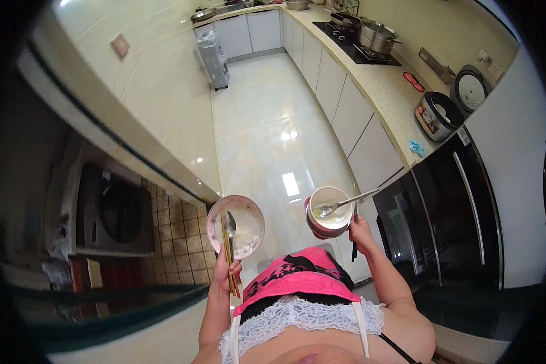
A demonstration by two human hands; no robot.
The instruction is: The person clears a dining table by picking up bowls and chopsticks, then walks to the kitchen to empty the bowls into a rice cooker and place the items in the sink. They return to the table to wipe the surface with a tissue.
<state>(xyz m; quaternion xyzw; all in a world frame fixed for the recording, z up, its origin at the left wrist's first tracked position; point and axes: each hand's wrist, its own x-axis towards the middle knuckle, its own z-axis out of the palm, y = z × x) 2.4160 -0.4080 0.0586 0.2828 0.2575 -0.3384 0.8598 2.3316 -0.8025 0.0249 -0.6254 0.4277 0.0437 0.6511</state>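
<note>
My left hand (223, 272) grips a pale pink bowl (236, 201) by its near edge. White rice lies inside it, and a metal spoon (230, 224) and several chopsticks (226, 248) lie across it, the chopsticks pinned under my fingers. On the other side, my right hand (362, 235) holds a round cup-like pot (321, 230), white inside and pinkish outside. A second metal spoon (352, 199) leans in the pot, its bowl in whitish contents. Beside that hand runs a thin utensil with a dark end (354, 252), perhaps chopsticks; my fingers partly hide it.
Along the right runs a counter (382, 95) with a gas stove (364, 57), a steel pot (376, 38), an open rice cooker (437, 116) and a blue cloth (417, 148). Dark glass-fronted appliances (455, 218) stand below. A lined bin (213, 59) stands far left; a doorway frame (118, 118) is nearer.
</note>
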